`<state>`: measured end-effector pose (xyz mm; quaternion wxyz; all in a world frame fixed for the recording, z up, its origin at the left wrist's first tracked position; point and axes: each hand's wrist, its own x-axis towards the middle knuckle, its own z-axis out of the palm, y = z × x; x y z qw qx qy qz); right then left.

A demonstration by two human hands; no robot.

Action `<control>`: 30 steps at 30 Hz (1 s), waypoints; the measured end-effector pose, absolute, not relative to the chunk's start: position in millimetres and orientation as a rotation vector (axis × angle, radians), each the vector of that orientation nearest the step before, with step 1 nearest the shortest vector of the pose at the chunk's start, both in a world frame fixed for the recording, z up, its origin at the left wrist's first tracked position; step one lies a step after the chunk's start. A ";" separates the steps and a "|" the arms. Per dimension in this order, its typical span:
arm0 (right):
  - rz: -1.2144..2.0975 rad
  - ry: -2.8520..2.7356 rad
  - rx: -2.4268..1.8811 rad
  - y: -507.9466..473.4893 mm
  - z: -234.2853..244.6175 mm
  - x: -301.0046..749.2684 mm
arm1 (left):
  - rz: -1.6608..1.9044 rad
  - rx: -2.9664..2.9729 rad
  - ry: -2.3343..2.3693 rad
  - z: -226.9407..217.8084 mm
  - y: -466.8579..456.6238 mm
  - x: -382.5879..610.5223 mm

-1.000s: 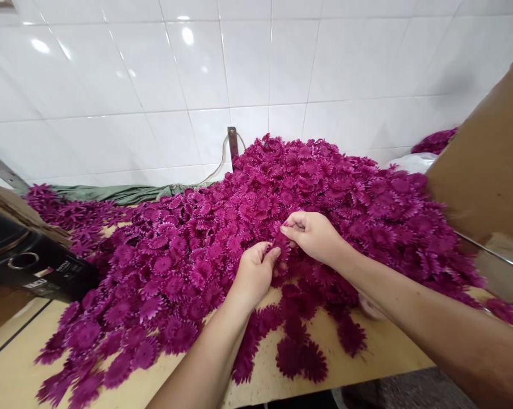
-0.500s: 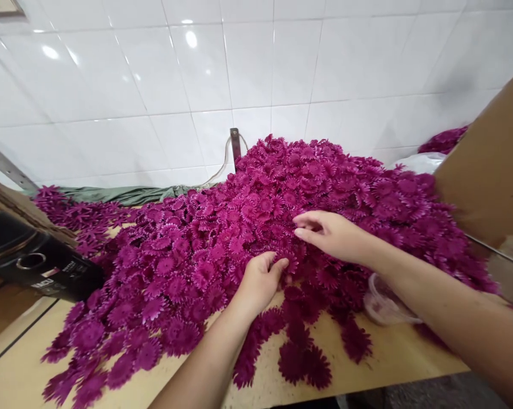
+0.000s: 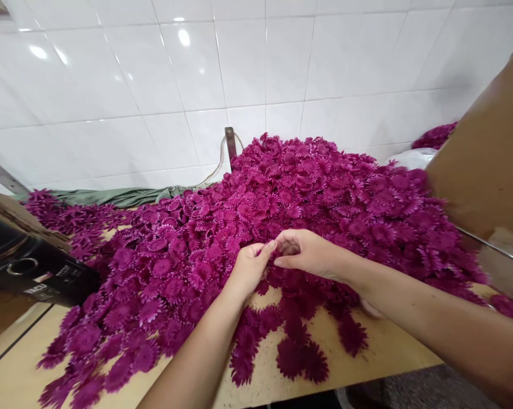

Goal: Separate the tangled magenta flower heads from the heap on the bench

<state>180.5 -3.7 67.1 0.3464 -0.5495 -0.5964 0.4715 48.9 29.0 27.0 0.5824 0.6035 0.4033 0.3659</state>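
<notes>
A large heap of purple artificial flower heads (image 3: 299,187) with toothed petals covers most of the tabletop. At the front of the heap, my left hand (image 3: 248,270) is closed, its thumb pressed against the fingers. What it pinches, if anything, is hidden against the purple behind it. My right hand (image 3: 311,253) meets it from the right, with curved fingertips at the left thumb. A gap shows between the right thumb and fingers, with only purple seen through it. Below both hands lie a few loose flower heads (image 3: 296,352) on the wooden tabletop (image 3: 265,392).
A black cylindrical container (image 3: 38,270) leans at the left beside cardboard. Green cloth (image 3: 124,196) runs along the tiled wall (image 3: 243,62). A metal bracket (image 3: 230,145) stands behind the heap. At the right are a large cardboard piece (image 3: 486,153) and a white plastic bag (image 3: 413,159).
My right hand has come down and left to meet my left hand, which has shifted slightly left and up. The view has turned a little to the right.
</notes>
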 end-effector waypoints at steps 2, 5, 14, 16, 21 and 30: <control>1.210 -1.537 -1.445 -4.6 67.6 176.2 | 0.846 1.405 0.915 26.4 28.2 48.9; 1.025 -1.643 -1.514 -4.8 69.9 173.9 | 0.826 1.417 0.877 24.8 25.7 48.2; 0.504 -1.809 -1.752 3.7 75.6 179.8 | 0.936 1.695 0.876 34.0 18.9 43.6; 0.475 -1.807 -1.790 9.4 77.7 178.5 | 0.986 1.735 0.914 35.2 16.9 44.6; 0.081 -1.444 -1.982 21.3 102.1 218.2 | 0.958 1.904 0.847 35.5 -6.0 27.7; 0.642 -1.406 -1.658 13.0 106.3 231.4 | 0.844 1.945 0.828 46.9 -0.9 4.6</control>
